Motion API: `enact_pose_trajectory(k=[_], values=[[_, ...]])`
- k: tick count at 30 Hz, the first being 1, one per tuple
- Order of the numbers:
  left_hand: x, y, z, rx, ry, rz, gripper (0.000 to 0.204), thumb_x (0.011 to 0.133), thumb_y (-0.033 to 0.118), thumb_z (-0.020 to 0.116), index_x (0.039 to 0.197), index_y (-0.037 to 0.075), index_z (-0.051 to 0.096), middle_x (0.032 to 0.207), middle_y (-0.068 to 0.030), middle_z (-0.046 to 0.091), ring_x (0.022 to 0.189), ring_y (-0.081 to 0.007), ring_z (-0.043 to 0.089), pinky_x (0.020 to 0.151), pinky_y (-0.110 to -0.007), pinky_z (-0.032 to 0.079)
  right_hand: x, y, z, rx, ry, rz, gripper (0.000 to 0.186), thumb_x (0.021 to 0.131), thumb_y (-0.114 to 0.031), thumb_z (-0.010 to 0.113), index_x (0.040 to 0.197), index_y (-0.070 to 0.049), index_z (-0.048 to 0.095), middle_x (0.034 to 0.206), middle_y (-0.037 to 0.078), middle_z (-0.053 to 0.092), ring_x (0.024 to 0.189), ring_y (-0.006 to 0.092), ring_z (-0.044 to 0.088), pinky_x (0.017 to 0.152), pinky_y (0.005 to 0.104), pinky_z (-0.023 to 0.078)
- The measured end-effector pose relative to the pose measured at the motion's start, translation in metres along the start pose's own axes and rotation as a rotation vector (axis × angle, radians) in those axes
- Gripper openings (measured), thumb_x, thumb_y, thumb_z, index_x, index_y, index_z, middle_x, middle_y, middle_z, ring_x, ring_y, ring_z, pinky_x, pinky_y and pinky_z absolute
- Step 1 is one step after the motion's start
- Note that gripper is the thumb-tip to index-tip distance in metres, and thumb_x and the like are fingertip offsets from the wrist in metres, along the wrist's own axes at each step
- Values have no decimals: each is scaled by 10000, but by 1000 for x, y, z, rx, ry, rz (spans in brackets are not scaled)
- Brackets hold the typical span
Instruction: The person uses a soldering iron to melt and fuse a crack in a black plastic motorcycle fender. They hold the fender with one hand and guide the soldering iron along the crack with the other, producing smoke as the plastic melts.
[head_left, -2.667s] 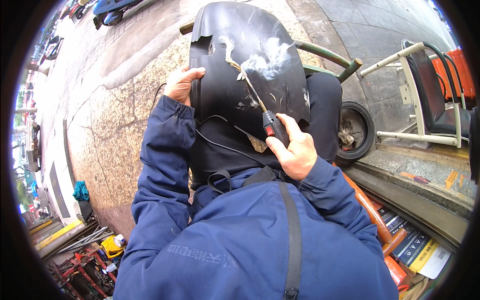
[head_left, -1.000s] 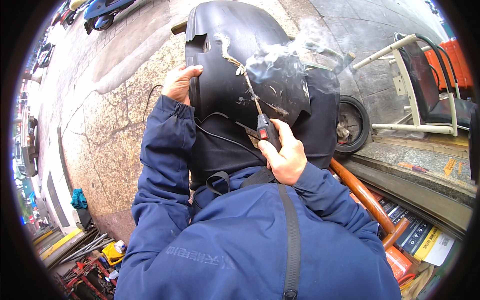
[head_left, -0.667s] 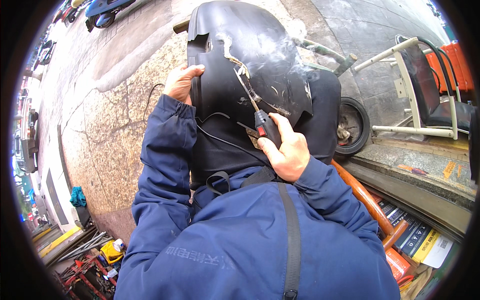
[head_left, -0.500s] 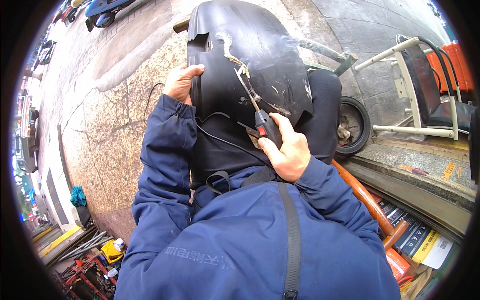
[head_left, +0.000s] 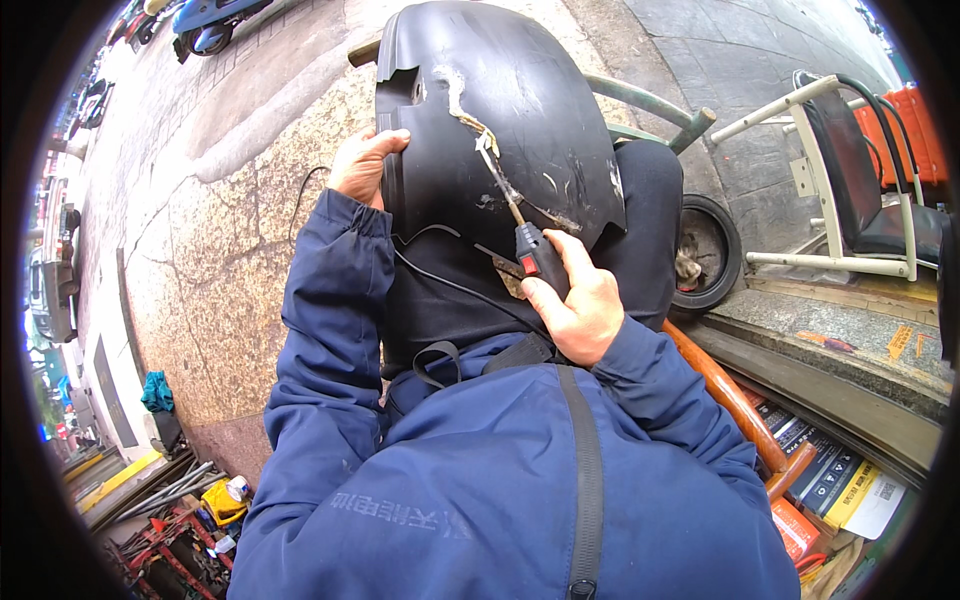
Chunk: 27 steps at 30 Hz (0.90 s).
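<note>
A curved black plastic panel (head_left: 530, 90) rests across my lap, scuffed and split by a ragged crack with a pale melted seam (head_left: 458, 105). My left hand (head_left: 364, 165) grips the panel's left edge, thumb on top and the other fingers hidden beneath. In my right hand (head_left: 582, 305) is a soldering iron (head_left: 530, 245) with a black handle and a red switch. Its metal shaft points up and left, and the tip meets the yellowish end of the seam. From the handle's side a black cord (head_left: 450, 282) runs left across my lap.
A metal-framed chair (head_left: 835, 190) with a black seat stands at right, near a black tyre (head_left: 712, 250). An orange-brown wooden armrest (head_left: 730, 400) is beside my right arm. Red metal tools (head_left: 165, 550) lie at lower left. A blue scooter (head_left: 215, 22) is parked far left.
The soldering iron has shifted slightly down and right, its tip now on the seam's end. Smoke that drifted over the panel's right side has thinned away. My left hand stays put.
</note>
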<state>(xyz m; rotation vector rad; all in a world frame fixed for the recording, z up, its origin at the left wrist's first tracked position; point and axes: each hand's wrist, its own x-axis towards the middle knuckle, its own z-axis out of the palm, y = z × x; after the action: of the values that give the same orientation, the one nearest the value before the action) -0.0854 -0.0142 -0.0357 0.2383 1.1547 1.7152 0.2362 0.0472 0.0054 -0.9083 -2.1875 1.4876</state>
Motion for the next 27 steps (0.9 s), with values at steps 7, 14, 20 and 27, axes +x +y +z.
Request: enact_pose_trajectory(k=[7,14,20,27], values=[[-8,0,21,439,260,312,214,903,50,704,1076,-73,675,1014,-136,725,862,-204,717,780,-350,592,4,1,-5,-17,9,20,597,918,-222,731,1397,47,498,960,284,732,863,413,753,789,416,587],[-48,-10,71,1430,262,940,209,819,129,755,1000,26,745,993,-178,712,970,-356,673,898,-438,530,4,0,-6,-3,10,32,582,918,-204,726,1393,48,502,960,284,731,869,404,755,794,413,585],[-49,-16,91,1663,203,806,159,846,123,744,983,58,792,939,-144,702,921,-344,671,852,-431,525,12,6,-14,-16,7,46,559,916,-189,726,1382,34,513,927,277,730,840,399,756,751,412,585],[-46,-20,91,1664,181,855,142,845,117,743,965,72,805,934,-119,695,901,-321,663,824,-418,522,12,3,-17,-33,-6,13,535,918,-193,717,1375,9,527,918,276,728,829,408,751,739,427,581]])
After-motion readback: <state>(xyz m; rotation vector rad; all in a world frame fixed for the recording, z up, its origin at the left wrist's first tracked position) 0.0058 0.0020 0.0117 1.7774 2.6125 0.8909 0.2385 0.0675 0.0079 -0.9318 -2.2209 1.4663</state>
